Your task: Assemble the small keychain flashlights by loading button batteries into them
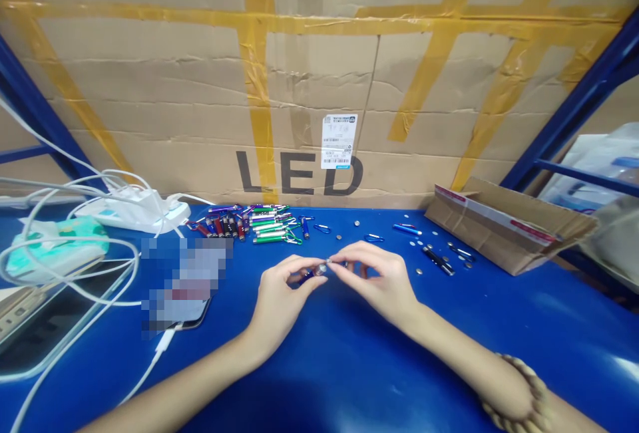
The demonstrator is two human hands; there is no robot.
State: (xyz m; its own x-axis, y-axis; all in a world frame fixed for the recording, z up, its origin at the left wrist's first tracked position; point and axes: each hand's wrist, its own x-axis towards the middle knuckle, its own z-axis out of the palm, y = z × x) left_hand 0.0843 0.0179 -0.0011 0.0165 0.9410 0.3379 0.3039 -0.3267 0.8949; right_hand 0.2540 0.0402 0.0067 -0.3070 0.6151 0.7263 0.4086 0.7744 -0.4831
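My left hand (279, 296) is closed around a small dark blue mini flashlight (308, 276), its silvery end facing right. Thumb and forefinger of my right hand (382, 280) pinch at that end, on a tiny shiny piece (328, 261) too small to name for sure. The fingertips of both hands nearly meet. Past them on the blue table lie a blue carabiner clip (323, 228), a second blue clip (374, 237) and a few button cells (357, 223). Further left is a pile of mini flashlights (269, 225) in green, purple, red and black, several with clips.
On the right, black flashlight tubes (438, 260) and loose button cells (419, 271) lie before an open cardboard box (499, 227). At left are a charging phone (192, 287), a tablet (44, 326), a tissue pack (60, 247), a power strip (134, 210) and looping white cables. A large carton (200, 100) stands behind.
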